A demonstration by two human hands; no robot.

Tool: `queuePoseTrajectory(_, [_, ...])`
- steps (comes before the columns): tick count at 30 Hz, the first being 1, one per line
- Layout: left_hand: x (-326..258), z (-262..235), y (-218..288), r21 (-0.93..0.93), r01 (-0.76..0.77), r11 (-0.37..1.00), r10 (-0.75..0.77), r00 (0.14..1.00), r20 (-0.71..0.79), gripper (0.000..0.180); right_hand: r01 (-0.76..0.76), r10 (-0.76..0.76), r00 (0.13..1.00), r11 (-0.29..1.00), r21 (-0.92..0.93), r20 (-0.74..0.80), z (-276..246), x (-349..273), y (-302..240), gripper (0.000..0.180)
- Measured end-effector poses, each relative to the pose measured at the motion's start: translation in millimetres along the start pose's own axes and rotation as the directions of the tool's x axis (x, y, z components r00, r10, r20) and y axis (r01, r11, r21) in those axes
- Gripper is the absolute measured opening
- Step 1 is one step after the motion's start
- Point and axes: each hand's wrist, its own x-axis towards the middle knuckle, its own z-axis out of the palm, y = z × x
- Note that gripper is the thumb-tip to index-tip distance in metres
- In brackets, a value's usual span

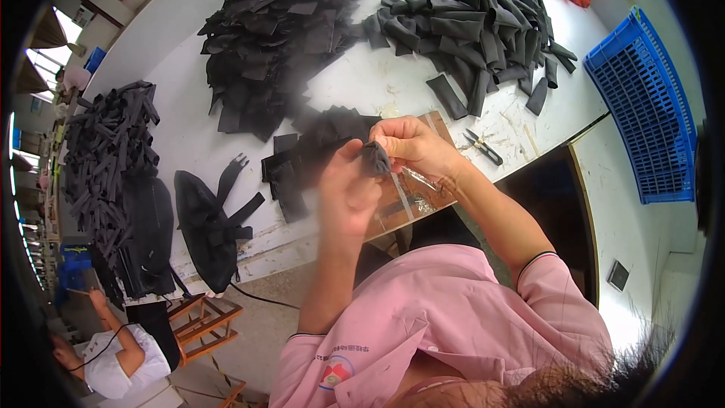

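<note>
1. Hands were raised together above the near edge of the white table [189, 45], over a brown board [408, 189] lying at that edge.
2. A small dark fabric piece [375, 157] was pinched between the fingers of the right hand [411, 147].
3. The left hand [346, 193] was blurred; its fingers were closed against the same fabric piece, but the exact grip could not be told.
4. A small stack of black fabric pieces [317, 147] was located just behind the hands.
5. A large pile of flat black cut pieces [276, 34] was placed at the far middle of the table, and a pile of black folded strips [483, 26] to its right.
6. Thread snips [483, 147] were laid just right of the right hand.
7. A blue plastic crate [649, 113] was positioned at the far right.
8. A black strapped bag [211, 227] was laid on the table's left part.
</note>
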Motion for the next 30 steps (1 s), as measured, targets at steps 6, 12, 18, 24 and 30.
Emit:
queuePoseTrajectory(6, [4.8,9.4,13.6,-0.376,0.237,0.896,-0.132,0.949,0.285,0.019,0.005,-0.001,0.999,0.996,-0.086,0.048,8.8,9.7,-12.8,0.027])
queuePoseTrajectory(12, [-2.9,2.9,-13.5,0.046,-0.017,0.999,0.012,0.994,0.106,0.021,0.041,-0.039,0.997,0.999,0.018,-0.060,0.1,-7.0,10.5,0.025])
queuePoseTrajectory(18, [-12.0,15.3,-4.8,0.014,-0.087,0.996,0.080,0.960,0.267,0.030,0.101,-0.085,0.993,0.967,-0.233,0.078,13.0,-5.8,-24.0,0.027])
queuePoseTrajectory(24, [-4.7,3.2,-17.4,0.480,-0.269,0.835,0.262,0.961,0.082,0.033,0.041,-0.041,0.999,0.999,-0.032,-0.007,-3.8,-2.7,13.9,0.027])
queuePoseTrajectory(30, [-6.4,17.2,-2.6,0.759,-0.640,-0.118,0.464,0.641,0.612,0.029,0.035,-0.078,0.986,0.961,-0.274,-0.149,1.3,-11.0,3.5,0.027])
